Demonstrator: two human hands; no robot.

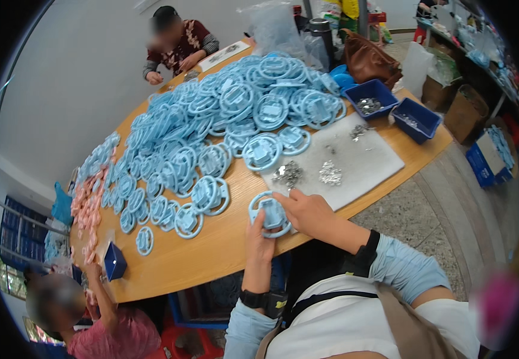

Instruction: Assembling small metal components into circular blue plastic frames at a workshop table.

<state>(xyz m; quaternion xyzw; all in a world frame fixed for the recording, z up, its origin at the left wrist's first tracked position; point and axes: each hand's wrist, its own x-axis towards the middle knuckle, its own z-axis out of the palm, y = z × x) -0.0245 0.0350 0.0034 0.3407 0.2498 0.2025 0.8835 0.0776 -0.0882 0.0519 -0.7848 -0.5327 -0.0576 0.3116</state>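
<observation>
Over the table's near edge, my left hand (259, 237) grips a light blue round plastic part (272, 219) with a ring-shaped rim and a raised block in its middle. Bent over that part's upper right, my right hand (308, 213) has its fingers pinched together at the rim. Whatever small thing those fingertips may hold is hidden. Just beyond lies a white board (364, 170) with a dark heap of small metal pieces (289, 173), a brighter heap of silver pieces (330, 173) and a further scatter of metal bits (360, 131).
A large pile of blue ring parts (211, 113) covers the wooden table (211, 263). Pink parts (90, 200) lie at left. Two blue bins (416, 121) stand at right near a brown bag (370, 58). Co-workers sit at the far side (181, 45) and lower left (116, 335).
</observation>
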